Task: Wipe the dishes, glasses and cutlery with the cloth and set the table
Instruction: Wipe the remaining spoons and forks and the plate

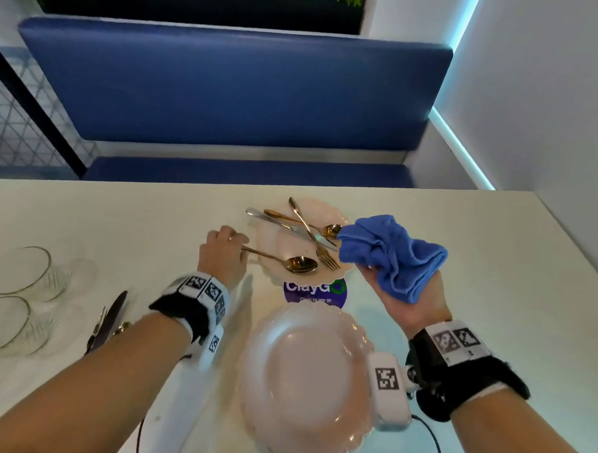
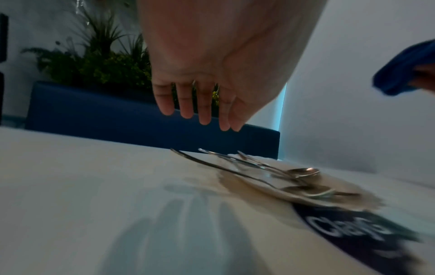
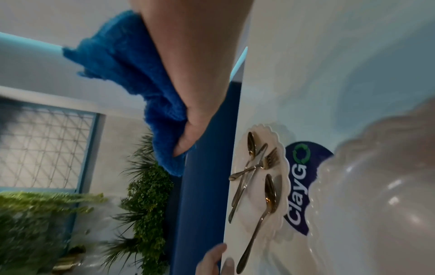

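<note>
Glass first, far left: two clear tumblers lie on their sides on the white tabletop, thin-walled, prob. waiting to be wiped. Just right of them a dark knife w/ other cutlery, flat by the left forearm; looks like a set-aside pile, though I can't tell if already wiped.

Left hand reaches to the handle end of a gold spoon. Fingers hang nearly straight, grip wide, holding nothing; in the left-wrist view the fingertips are above the handle, not on it. Likely next: pinch the thin handle, which sticks out past the plate edge, so easy to get under.

Spoon lies on the far plate, pale pink, scalloped rim, glossy. A 2nd spoon, a fork and silver pieces lie crossed on it, so lifting one may drag the others.

Near plate, same shape, lies bare & close to the person. Between the plates, a round purple sticker.

Right hand is raised, palm up, grip closed round a bunched blue cloth, soft terry pile, held ready to take the spoon.
</note>
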### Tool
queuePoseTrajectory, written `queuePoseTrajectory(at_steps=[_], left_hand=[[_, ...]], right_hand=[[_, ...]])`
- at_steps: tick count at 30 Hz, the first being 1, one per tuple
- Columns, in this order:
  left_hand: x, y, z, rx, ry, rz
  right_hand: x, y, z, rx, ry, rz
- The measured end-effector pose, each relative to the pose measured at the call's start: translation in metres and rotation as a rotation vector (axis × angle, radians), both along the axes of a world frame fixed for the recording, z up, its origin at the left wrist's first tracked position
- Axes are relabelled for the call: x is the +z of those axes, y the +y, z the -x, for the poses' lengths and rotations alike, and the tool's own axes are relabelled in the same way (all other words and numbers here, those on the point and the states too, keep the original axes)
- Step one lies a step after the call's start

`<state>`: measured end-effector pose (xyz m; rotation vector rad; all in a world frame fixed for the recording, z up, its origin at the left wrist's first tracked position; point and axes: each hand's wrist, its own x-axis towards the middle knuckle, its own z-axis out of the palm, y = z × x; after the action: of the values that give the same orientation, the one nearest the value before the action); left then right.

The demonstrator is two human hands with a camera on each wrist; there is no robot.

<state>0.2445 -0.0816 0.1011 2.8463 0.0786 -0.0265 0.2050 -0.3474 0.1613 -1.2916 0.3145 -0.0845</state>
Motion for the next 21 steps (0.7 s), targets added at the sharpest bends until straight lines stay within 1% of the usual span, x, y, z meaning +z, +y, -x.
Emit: queuePoseTrajectory(at_steps=[1, 2, 3, 4, 5, 6, 7, 8, 9, 10, 11, 12, 13, 14, 15, 17, 19, 20, 21], left_hand=[[0.001, 0.002, -0.014, -0.031, 0.05, -0.07], [0.0, 0.004, -0.026, -0.064, 0.127, -0.144], [-0.002, 0.005, -0.036, -0.088, 0.213, -0.211], [-0.004, 0.006, -0.043, -0.102, 0.285, -0.264], [-0.006, 0.007, -0.048, -0.103, 0.343, -0.297], [-0.007, 0.008, -0.05, -0.098, 0.384, -0.306], [-0.006, 0.008, -0.051, -0.101, 0.411, -0.296], [-0.005, 0.01, -0.05, -0.115, 0.434, -0.268], [-0.003, 0.011, -0.049, -0.138, 0.453, -0.219], [0.0, 0.013, -0.046, -0.161, 0.477, -0.146], [0.002, 0.015, -0.044, -0.177, 0.512, -0.053], [0.005, 0.017, -0.042, -0.177, 0.548, 0.053], [0.007, 0.019, -0.039, -0.154, 0.582, 0.158], [0.009, 0.02, -0.036, -0.11, 0.612, 0.263], [0.012, 0.02, -0.034, -0.053, 0.642, 0.369], [0.018, 0.018, -0.028, 0.055, 0.695, 0.582], [0.026, 0.011, -0.022, 0.135, 0.714, 0.773], [0.03, 0.006, -0.018, 0.168, 0.711, 0.855], [0.032, 0.001, -0.014, 0.197, 0.707, 0.929]], right_hand=[[-0.001, 0.0, 0.006, -0.043, 0.099, -0.05], [-0.018, -0.002, 0.006, -0.001, 0.142, -0.007], [-0.021, 0.0, 0.003, 0.049, 0.185, -0.05], [-0.022, 0.004, 0.001, 0.026, 0.174, -0.197], [-0.035, 0.0, -0.001, 0.024, 0.153, -0.221], [-0.043, 0.0, -0.006, 0.02, 0.23, -0.359], [-0.055, -0.006, -0.01, 0.036, 0.266, -0.265], [-0.049, -0.001, -0.011, 0.095, 0.276, -0.085], [-0.038, 0.001, -0.007, 0.138, 0.312, -0.285], [-0.039, -0.001, -0.012, 0.138, 0.366, -0.442], [-0.041, -0.002, -0.018, 0.182, 0.347, -0.551], [-0.048, -0.004, -0.02, 0.153, 0.303, -0.531], [-0.056, -0.009, -0.019, 0.106, 0.312, -0.566], [-0.056, -0.007, -0.021, 0.071, 0.311, -0.659], [-0.061, -0.005, -0.024, 0.012, 0.313, -0.691], [-0.069, 0.003, -0.026, -0.044, 0.331, -0.701], [-0.069, 0.018, -0.029, -0.048, 0.347, -0.717], [-0.068, 0.025, -0.031, -0.009, 0.344, -0.71], [-0.065, 0.033, -0.03, 0.05, 0.332, -0.657]])
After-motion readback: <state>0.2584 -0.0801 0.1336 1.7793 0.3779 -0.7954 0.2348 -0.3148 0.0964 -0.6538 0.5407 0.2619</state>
